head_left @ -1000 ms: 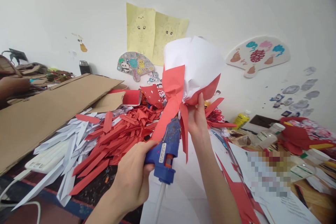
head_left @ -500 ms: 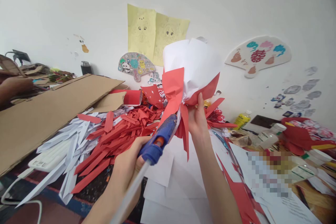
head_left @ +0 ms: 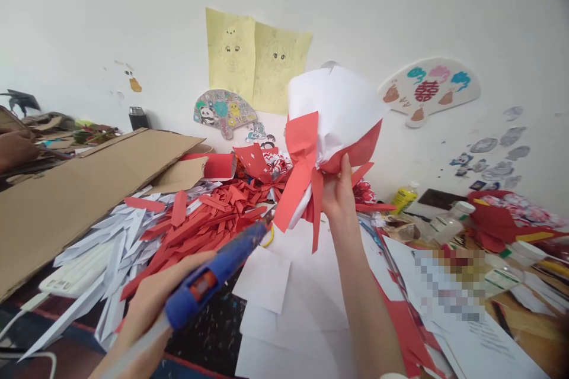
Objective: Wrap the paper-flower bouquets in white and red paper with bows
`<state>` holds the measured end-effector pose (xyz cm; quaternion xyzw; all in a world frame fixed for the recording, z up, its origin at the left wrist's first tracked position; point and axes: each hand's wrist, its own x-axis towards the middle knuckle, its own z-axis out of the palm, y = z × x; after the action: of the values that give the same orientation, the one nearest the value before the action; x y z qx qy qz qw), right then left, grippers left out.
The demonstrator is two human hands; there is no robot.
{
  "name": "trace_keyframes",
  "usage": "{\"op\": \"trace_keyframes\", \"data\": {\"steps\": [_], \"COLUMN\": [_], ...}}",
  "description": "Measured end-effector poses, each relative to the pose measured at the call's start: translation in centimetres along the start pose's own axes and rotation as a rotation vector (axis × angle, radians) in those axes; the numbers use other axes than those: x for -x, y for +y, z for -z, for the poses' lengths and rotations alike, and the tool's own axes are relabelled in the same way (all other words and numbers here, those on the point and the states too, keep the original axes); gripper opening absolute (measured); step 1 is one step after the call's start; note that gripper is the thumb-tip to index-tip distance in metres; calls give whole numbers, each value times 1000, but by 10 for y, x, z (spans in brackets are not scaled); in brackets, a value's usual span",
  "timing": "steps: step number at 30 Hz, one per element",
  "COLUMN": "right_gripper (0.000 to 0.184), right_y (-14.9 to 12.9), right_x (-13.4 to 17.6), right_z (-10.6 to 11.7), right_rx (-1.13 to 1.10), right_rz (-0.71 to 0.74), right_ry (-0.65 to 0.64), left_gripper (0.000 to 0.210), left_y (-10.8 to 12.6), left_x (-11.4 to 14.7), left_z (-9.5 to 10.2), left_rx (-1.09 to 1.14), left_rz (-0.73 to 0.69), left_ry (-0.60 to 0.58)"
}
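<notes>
A blue hot glue gun [head_left: 213, 278] with a pale glue stick in its rear is gripped in my left hand [head_left: 155, 296], its nozzle pointing up and right. My right hand [head_left: 338, 192] holds a paper bouquet wrap [head_left: 335, 103] upright by its narrow gathered base. The wrap is white on its upper outside, with a red paper bow [head_left: 303, 148] and red tails at the neck. The nozzle is apart from the wrap, below and left of it. My right fingers are partly hidden behind the paper.
Folded red strips [head_left: 208, 207] and white strips [head_left: 120, 249] lie left of white sheets [head_left: 306, 302]. Cardboard [head_left: 98, 174] leans at left, near another person's hand [head_left: 18, 151]. Bottles [head_left: 448, 219] and a yellow bottle [head_left: 404, 197] stand right. Finished-looking flowers [head_left: 518, 210] lie far right.
My left hand has drawn the glue gun down and left, away from the bouquet's neck. The bouquet sits slightly further right in view, and the camera has shifted a little.
</notes>
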<state>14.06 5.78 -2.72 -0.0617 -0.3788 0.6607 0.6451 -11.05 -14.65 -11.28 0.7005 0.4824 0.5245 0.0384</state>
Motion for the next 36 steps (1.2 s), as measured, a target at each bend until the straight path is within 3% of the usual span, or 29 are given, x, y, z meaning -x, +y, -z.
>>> {"op": "trace_keyframes", "data": {"steps": [4,8,11,13,17,20,21,25,30,36], "right_gripper": [28,30,33,37,45,50,52,49,43,47], "right_y": [-12,-16,-14,-11,-3,2,3,4,3,8], "right_x": [-4,-3,0,2,6,10,11,16,21,24], "right_z": [11,13,7,2,-8,-15,-17,-23,-29,-34], "right_rx": [36,85,113,108,45,47,50,43,45,78], "right_rz": [116,136,104,59,-15,-43,-56,-90,-108,-94], "right_ry": [-39,-20,-14,-21,-31,-16,-13,-36,-52,-33], "left_gripper": [32,32,34,31,37,47,50,46,44,56], "left_y": [-17,-24,-27,-22,8,36,42,48,37,34], "left_x": [19,38,44,39,3,-31,-41,-61,-64,-63], "left_z": [-12,-59,-88,-94,-83,-74,-72,-66,-58,-67], "left_rx": [-219,-535,-685,-747,-699,-583,-564,-528,-498,-456], "left_rz": [-124,-211,-246,-243,-260,-369,-404,-507,-622,-588], "left_ry": [-293,-407,-345,-280,-98,190,225,209,180,256]}}
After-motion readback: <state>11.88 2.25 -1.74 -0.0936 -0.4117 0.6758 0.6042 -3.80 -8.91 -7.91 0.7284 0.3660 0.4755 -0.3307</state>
